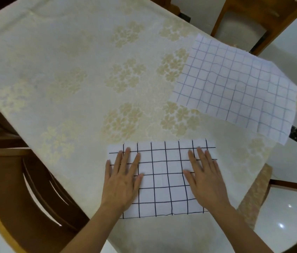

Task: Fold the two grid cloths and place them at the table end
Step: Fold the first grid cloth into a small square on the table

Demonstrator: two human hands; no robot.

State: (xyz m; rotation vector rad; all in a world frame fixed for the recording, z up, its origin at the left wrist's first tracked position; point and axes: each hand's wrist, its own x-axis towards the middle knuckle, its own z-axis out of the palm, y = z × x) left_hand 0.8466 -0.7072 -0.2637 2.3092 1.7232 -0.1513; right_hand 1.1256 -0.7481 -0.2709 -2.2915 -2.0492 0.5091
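A white cloth with a bold black grid [164, 172] lies flat in a rectangle near the table's front edge. My left hand [124, 178] rests palm down on its left side, fingers spread. My right hand [204, 178] presses flat on its right side the same way. Neither hand grips anything. A second white cloth with a fine blue grid [235, 86] lies spread out at the right of the table, its far and right edges hanging over the table's rim.
The table carries a cream cloth with a pale floral pattern [71, 70]. Wooden chairs stand at the left [25, 179], at the far right [244, 21] and at the near right [290, 189]. Glossy white floor shows around them.
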